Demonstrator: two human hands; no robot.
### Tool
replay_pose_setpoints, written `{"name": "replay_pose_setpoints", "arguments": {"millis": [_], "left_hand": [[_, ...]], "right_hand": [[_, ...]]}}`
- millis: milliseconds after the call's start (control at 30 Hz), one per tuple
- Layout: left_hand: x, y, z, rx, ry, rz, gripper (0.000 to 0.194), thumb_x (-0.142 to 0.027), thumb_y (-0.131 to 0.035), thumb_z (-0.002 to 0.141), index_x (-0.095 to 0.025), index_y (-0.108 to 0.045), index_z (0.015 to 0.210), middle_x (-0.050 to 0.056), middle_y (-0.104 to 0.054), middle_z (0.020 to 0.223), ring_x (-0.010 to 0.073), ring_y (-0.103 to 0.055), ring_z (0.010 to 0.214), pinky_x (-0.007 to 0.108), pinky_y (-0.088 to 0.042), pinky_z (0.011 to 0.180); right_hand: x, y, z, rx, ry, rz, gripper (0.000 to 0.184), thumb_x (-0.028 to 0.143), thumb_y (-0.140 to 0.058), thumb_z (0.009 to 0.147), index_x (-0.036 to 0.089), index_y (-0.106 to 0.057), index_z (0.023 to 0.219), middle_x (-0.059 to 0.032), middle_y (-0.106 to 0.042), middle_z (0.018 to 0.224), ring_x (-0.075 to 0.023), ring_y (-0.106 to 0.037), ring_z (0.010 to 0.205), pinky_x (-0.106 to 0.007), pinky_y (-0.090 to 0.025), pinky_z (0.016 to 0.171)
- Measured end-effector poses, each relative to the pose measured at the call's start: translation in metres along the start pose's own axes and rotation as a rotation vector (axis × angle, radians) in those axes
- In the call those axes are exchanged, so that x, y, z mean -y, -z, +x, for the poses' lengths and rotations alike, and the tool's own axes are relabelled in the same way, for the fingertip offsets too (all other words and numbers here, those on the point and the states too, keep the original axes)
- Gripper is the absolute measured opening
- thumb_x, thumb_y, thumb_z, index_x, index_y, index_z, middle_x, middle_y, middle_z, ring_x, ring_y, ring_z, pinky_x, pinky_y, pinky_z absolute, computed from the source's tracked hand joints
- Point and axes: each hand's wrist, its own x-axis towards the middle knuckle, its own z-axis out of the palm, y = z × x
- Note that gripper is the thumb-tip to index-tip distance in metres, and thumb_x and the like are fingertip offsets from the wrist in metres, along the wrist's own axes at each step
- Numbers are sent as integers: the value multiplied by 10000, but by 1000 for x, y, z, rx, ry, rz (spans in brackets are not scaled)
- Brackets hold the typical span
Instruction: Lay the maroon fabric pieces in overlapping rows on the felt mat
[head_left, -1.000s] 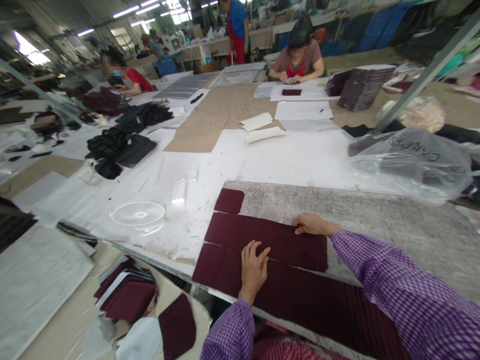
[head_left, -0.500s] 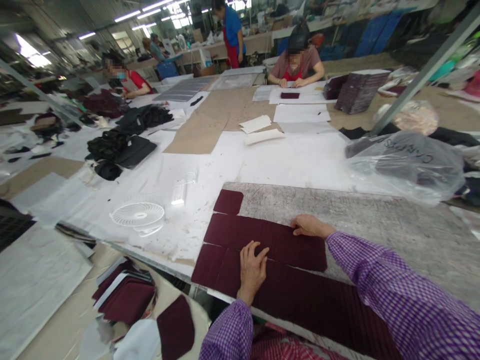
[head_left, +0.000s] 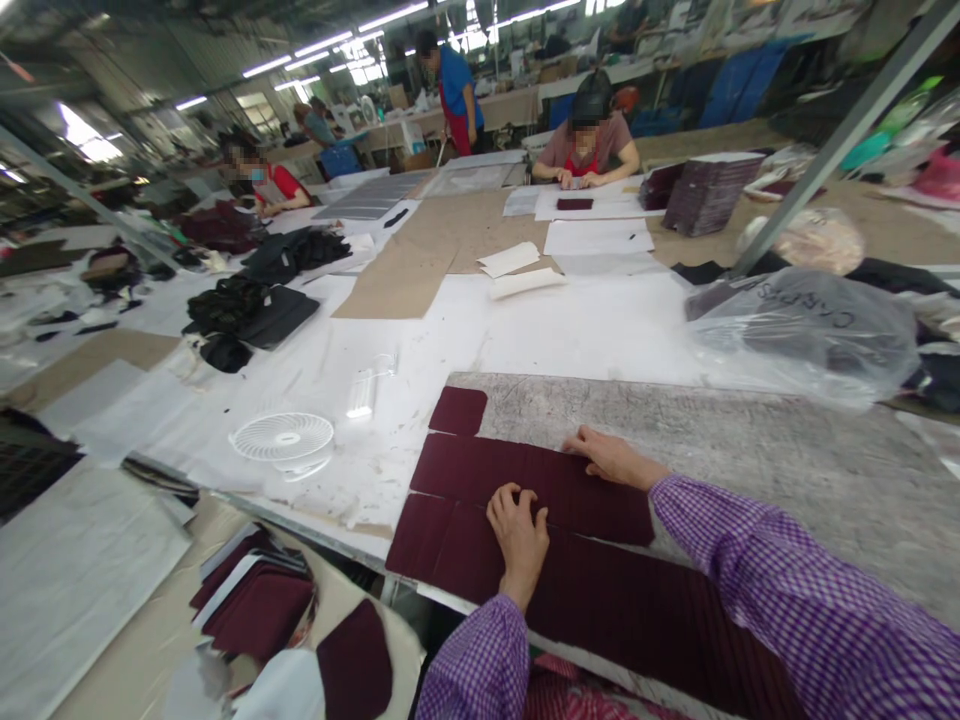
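Overlapping maroon fabric pieces (head_left: 525, 468) lie in a long row on a grey, worn board (head_left: 750, 440) at the table's near edge. A second, fanned row of maroon fabric (head_left: 660, 600) runs beneath my forearms toward the lower right. My left hand (head_left: 520, 530) rests with bent, spread fingers where the two rows meet. At the upper edge of the far row, my right hand (head_left: 611, 457) touches the cloth, its fingers reaching left and its thumb apart from them. A single maroon piece with rounded corners (head_left: 458, 411) lies just beyond the row.
Left of the board, a white fan's reflection (head_left: 283, 438) shows on the glossy table. Below left sits a stack of maroon pieces (head_left: 255, 605). A clear plastic bag (head_left: 810, 330) and a slanted metal post (head_left: 840, 150) stand right. Other people work across the table.
My left hand has shifted slightly right over the cloth. My right hand has slid a little left along the far row's upper edge, its fingers stretching out more. The view has turned slightly.
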Motion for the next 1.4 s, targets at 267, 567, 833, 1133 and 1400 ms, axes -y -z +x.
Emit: {"name": "replay_pose_setpoints", "arguments": {"millis": [267, 567, 833, 1133, 1400], "left_hand": [[0, -8, -5, -28, 15, -3, 146, -198, -563, 803, -214, -569, 949, 85, -495, 1126, 283, -443, 1124, 545, -337, 974], [0, -9, -5, -22, 21, -10, 155, -194, -559, 808, -208, -568, 962, 85, -500, 1138, 286, -433, 1151, 531, -327, 997], [1, -9, -5, -28, 31, -14, 141, -203, -571, 802, -215, -573, 943, 81, -509, 1130, 286, -441, 1145, 531, -336, 984], [0, -9, -5, -35, 34, -7, 149, -196, -569, 803, -219, -583, 950, 75, -521, 1133, 274, -442, 1156, 508, -337, 996], [-1, -9, -5, -27, 29, -1, 137, -291, -530, 849, -214, -586, 947, 86, -527, 1136, 276, -444, 1159, 508, -338, 994]], "right_hand": [[-3, 6, 27, 115, 178, 4, 361, 254, -595, 863, 206, -509, 1211, -64, -549, 1141, -196, -580, 885, -384, -509, 745], [-5, 5, 36, 188, 124, -42, 204, 304, -602, 866, 160, -611, 1010, -59, -613, 1073, -205, -594, 936, -409, -503, 803], [-32, 5, 18, 248, 61, 44, 267, 364, -574, 884, 158, -611, 1050, -43, -659, 981, -188, -632, 861, -391, -518, 772], [-34, 1, 14, 282, -26, 74, 229, 340, -564, 897, 161, -624, 1027, -42, -665, 982, -188, -638, 875, -397, -520, 795], [-27, 6, 15, 289, -62, 46, 235, 345, -572, 890, 164, -623, 1031, -51, -659, 1028, -200, -629, 923, -413, -506, 824]]}}
